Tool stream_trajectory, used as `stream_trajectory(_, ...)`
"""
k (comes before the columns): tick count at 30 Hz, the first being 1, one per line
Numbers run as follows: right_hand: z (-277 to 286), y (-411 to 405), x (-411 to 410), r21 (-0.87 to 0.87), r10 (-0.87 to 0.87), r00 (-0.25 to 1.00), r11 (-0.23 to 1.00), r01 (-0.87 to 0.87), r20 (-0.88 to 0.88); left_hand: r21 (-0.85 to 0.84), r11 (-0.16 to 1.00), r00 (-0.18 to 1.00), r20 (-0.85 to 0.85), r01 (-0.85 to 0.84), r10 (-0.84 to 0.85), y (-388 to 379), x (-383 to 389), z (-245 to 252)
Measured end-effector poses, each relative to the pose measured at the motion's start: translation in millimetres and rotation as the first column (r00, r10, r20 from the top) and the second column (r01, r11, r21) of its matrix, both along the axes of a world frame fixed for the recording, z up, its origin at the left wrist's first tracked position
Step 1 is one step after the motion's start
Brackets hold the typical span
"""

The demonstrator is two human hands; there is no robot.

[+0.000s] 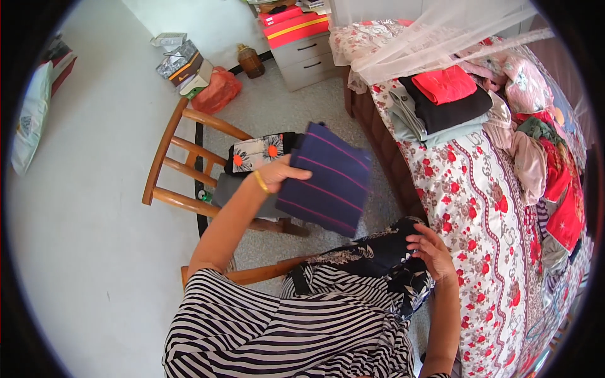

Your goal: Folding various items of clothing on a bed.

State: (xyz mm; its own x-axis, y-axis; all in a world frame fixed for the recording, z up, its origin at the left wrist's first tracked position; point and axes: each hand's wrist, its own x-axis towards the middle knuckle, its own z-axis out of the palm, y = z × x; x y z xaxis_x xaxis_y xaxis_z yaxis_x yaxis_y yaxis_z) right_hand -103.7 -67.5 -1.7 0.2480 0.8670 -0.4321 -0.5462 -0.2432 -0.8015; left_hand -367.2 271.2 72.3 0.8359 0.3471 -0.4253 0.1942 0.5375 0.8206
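Note:
My left hand, a yellow bangle at its wrist, grips a folded navy cloth with thin pink stripes, thumb on top. The cloth hangs in front of a wooden chair and hides part of its seat. On that seat lie a folded black-and-white garment with orange flower centres and a grey folded cloth. My right hand is empty, its fingers apart and slightly curled, above my dark patterned lap beside the bed. Folded red, black and pale grey-green clothes are stacked on the bed.
Loose clothes are heaped along the far side of the floral-sheeted bed. A mosquito net drapes over its head end. By the wall stand a drawer cabinet, a jug of brown liquid, a red plastic bag and boxes.

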Motion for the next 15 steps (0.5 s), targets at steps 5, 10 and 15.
stream_trajectory(5, -17, -15, 6, -0.121, -0.13, 0.991, 0.984, 0.13, 0.007, 0.05, 0.976, 0.976, 0.066, -0.213, 0.209, 74, -55, -19)
stream_trajectory(10, -25, -30, 4, -0.11, -0.202, 0.979, 0.974, 0.199, -0.018, 0.057, 0.868, 0.866, 0.13, -0.493, 0.483, 130, -114, -42)
stream_trajectory(15, -26, -27, 6, -0.115, -0.207, 0.977, 0.973, 0.201, -0.045, 0.063, 0.871, 0.842, 0.295, -0.488, 0.451, 135, -158, -51)
